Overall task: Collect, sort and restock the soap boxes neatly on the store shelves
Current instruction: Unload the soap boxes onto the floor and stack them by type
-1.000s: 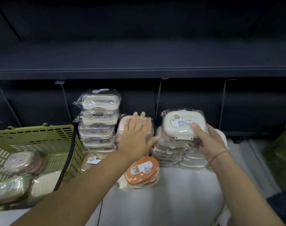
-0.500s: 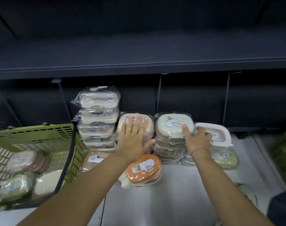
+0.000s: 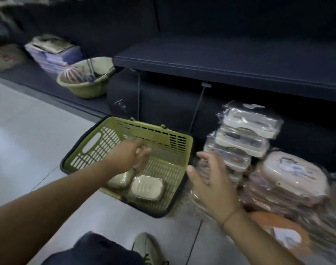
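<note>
Left hand (image 3: 130, 155) reaches over a green basket (image 3: 98, 144) on the floor, fingers loosely bent and smeared by motion, nothing visible in them. Right hand (image 3: 213, 180) hovers with fingers spread wide and empty, just in front of a stack of white wrapped soap boxes (image 3: 247, 138). Whether it touches the wrapping is hard to tell. Inside the basket lies a cream soap box (image 3: 147, 189), lid up, its long side running left to right. Beside it, a second box (image 3: 121, 179) is partly hidden under the left wrist. To the right stands a stack of pink boxes (image 3: 291, 175), blurred. An orange box (image 3: 278, 226) is partly covered by the right forearm. A dark shelf (image 3: 220, 60) overhangs the stacks.
</note>
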`<action>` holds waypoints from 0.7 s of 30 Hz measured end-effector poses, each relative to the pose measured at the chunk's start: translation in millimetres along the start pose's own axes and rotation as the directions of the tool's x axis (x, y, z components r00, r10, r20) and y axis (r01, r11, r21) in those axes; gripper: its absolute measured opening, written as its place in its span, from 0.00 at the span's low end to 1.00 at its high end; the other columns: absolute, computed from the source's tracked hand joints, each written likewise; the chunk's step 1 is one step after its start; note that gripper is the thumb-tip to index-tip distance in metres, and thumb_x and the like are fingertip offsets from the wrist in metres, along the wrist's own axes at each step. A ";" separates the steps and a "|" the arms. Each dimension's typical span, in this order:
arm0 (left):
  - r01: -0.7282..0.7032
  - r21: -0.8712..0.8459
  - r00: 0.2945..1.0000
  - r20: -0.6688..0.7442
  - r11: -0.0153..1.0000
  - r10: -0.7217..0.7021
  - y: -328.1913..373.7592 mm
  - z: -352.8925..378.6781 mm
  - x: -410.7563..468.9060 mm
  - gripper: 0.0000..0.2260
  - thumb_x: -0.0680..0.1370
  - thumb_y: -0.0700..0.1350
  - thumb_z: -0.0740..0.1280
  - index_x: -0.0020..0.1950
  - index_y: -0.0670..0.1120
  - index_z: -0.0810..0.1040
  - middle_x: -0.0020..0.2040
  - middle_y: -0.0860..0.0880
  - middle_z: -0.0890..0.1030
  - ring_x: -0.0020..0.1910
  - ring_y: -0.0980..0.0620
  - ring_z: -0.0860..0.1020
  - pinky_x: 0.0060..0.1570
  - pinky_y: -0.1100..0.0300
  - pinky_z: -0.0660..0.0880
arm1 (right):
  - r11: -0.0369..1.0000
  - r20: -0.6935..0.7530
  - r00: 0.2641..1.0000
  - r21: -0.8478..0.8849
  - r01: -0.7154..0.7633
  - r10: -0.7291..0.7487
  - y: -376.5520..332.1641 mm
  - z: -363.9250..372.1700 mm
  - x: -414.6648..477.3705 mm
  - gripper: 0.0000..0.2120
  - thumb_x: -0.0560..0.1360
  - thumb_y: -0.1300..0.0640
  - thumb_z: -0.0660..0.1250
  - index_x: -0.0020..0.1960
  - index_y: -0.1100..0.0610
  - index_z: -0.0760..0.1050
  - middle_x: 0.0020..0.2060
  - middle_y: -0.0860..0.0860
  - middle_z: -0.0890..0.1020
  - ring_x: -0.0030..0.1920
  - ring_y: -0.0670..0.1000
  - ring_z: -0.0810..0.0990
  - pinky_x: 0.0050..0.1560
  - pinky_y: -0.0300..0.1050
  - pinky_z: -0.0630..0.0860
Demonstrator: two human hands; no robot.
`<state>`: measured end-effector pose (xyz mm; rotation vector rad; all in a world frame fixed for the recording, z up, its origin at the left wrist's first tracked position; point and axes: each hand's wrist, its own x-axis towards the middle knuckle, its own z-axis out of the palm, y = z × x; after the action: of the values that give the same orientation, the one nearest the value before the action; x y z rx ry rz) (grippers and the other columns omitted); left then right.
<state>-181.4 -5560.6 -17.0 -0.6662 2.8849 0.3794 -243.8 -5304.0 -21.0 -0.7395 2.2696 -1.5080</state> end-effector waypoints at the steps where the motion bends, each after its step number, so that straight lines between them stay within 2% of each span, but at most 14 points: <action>1: 0.131 -0.024 0.991 0.022 0.991 -0.131 -32.0 5.9 6.8 0.30 0.77 0.68 0.54 0.66 0.47 0.75 0.61 0.45 0.79 0.59 0.44 0.77 0.57 0.53 0.73 | 0.999 0.116 0.992 -0.024 -0.039 0.042 5.7 26.5 18.7 0.23 0.76 0.44 0.66 0.67 0.51 0.68 0.62 0.47 0.70 0.62 0.47 0.73 0.64 0.49 0.73; 3: 0.329 -0.030 0.936 0.143 0.944 -0.322 -85.2 23.4 21.1 0.27 0.81 0.61 0.57 0.71 0.43 0.71 0.68 0.41 0.75 0.65 0.42 0.73 0.62 0.53 0.69 | 0.978 0.320 0.924 -0.097 -0.186 0.207 15.2 72.9 54.3 0.28 0.76 0.41 0.66 0.70 0.54 0.66 0.65 0.50 0.71 0.65 0.51 0.72 0.65 0.49 0.71; 5: 0.434 -0.036 0.867 0.287 0.900 -0.407 -119.6 40.9 33.5 0.29 0.81 0.59 0.58 0.74 0.40 0.67 0.73 0.40 0.69 0.70 0.42 0.69 0.66 0.53 0.65 | 0.904 0.417 0.804 -0.129 -0.409 0.423 32.3 114.5 86.6 0.36 0.72 0.37 0.68 0.72 0.56 0.64 0.68 0.53 0.71 0.67 0.55 0.71 0.68 0.48 0.68; 7: 0.500 -0.100 0.818 0.381 0.860 -0.431 -145.2 57.5 48.6 0.29 0.81 0.57 0.60 0.76 0.40 0.62 0.75 0.40 0.65 0.73 0.41 0.65 0.70 0.52 0.63 | 0.805 0.419 0.700 -0.153 -0.573 0.578 62.9 155.0 111.6 0.49 0.61 0.31 0.71 0.73 0.57 0.64 0.69 0.54 0.72 0.67 0.57 0.72 0.68 0.51 0.69; 9: 0.549 -0.152 0.782 0.441 0.822 -0.441 -166.3 77.7 66.4 0.28 0.81 0.53 0.62 0.77 0.40 0.61 0.75 0.39 0.65 0.72 0.40 0.66 0.68 0.51 0.66 | 0.710 0.384 0.613 -0.199 -0.675 0.690 98.9 192.7 128.7 0.59 0.50 0.29 0.71 0.73 0.58 0.64 0.69 0.56 0.72 0.66 0.59 0.72 0.67 0.54 0.71; 10: 0.562 -0.157 0.766 0.470 0.812 -0.439 -176.4 89.6 74.8 0.25 0.82 0.51 0.62 0.75 0.40 0.64 0.72 0.38 0.68 0.70 0.40 0.68 0.64 0.53 0.69 | 0.663 0.385 0.561 -0.222 -0.715 0.733 107.1 205.6 131.5 0.58 0.53 0.30 0.71 0.74 0.60 0.63 0.69 0.57 0.71 0.67 0.59 0.72 0.68 0.53 0.70; 12: 0.574 -0.149 0.738 0.520 0.805 -0.430 -187.9 111.3 87.9 0.19 0.82 0.48 0.63 0.68 0.37 0.70 0.63 0.40 0.74 0.61 0.42 0.74 0.55 0.56 0.73 | 0.560 0.379 0.457 -0.229 -0.796 0.805 107.2 225.0 133.1 0.44 0.70 0.37 0.69 0.76 0.62 0.60 0.71 0.58 0.68 0.69 0.59 0.69 0.68 0.50 0.68; 14: 0.616 -0.162 0.708 0.542 0.771 -0.452 -197.2 130.1 97.2 0.18 0.80 0.50 0.66 0.62 0.37 0.70 0.57 0.42 0.76 0.56 0.44 0.77 0.58 0.52 0.75 | 0.495 0.393 0.383 -0.238 -0.836 0.836 115.5 235.0 134.0 0.35 0.78 0.45 0.64 0.77 0.63 0.56 0.73 0.60 0.65 0.71 0.60 0.66 0.69 0.51 0.65; 16: 0.661 -0.154 0.677 0.544 0.735 -0.496 -202.9 143.0 103.5 0.18 0.79 0.53 0.66 0.58 0.40 0.69 0.51 0.43 0.76 0.50 0.46 0.78 0.53 0.52 0.77 | 0.470 0.421 0.341 -0.254 -0.845 0.841 122.0 237.3 135.7 0.31 0.79 0.46 0.63 0.75 0.62 0.60 0.70 0.61 0.68 0.69 0.60 0.68 0.68 0.51 0.66; 18: 0.724 -0.149 0.607 0.601 0.673 -0.520 -193.4 140.6 104.4 0.22 0.78 0.57 0.66 0.58 0.38 0.73 0.50 0.42 0.79 0.50 0.45 0.79 0.55 0.52 0.76 | 0.403 0.411 0.287 -0.232 -0.885 0.866 120.9 237.1 132.9 0.25 0.76 0.45 0.68 0.63 0.61 0.67 0.55 0.58 0.74 0.58 0.60 0.74 0.63 0.51 0.73; 19: 0.740 -0.152 0.592 0.610 0.655 -0.528 -193.1 141.4 105.4 0.24 0.77 0.59 0.66 0.57 0.38 0.75 0.50 0.42 0.79 0.50 0.45 0.79 0.57 0.52 0.75 | 0.381 0.410 0.272 -0.211 -0.900 0.870 120.6 236.5 132.5 0.25 0.74 0.44 0.70 0.60 0.60 0.67 0.47 0.57 0.74 0.50 0.58 0.75 0.58 0.50 0.75; 20: 0.747 -0.142 0.577 0.622 0.649 -0.528 -191.6 140.4 104.9 0.25 0.77 0.60 0.67 0.55 0.37 0.75 0.48 0.42 0.79 0.48 0.45 0.78 0.55 0.54 0.75 | 0.395 0.410 0.277 -0.236 -0.888 0.869 120.2 234.8 131.7 0.24 0.75 0.44 0.69 0.62 0.60 0.68 0.43 0.56 0.73 0.44 0.56 0.74 0.53 0.48 0.75; 21: 0.759 -0.133 0.558 0.638 0.637 -0.531 -188.3 137.6 103.7 0.26 0.76 0.60 0.67 0.54 0.36 0.75 0.46 0.42 0.79 0.46 0.46 0.78 0.52 0.55 0.75 | 0.411 0.415 0.288 -0.243 -0.879 0.863 119.2 233.6 131.8 0.26 0.76 0.45 0.68 0.66 0.60 0.68 0.43 0.56 0.74 0.42 0.55 0.74 0.50 0.48 0.74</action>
<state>-176.1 -5728.2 -209.4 -1.3846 1.8112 0.8741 -257.9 -5519.6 -219.7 0.2190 1.6815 -0.6591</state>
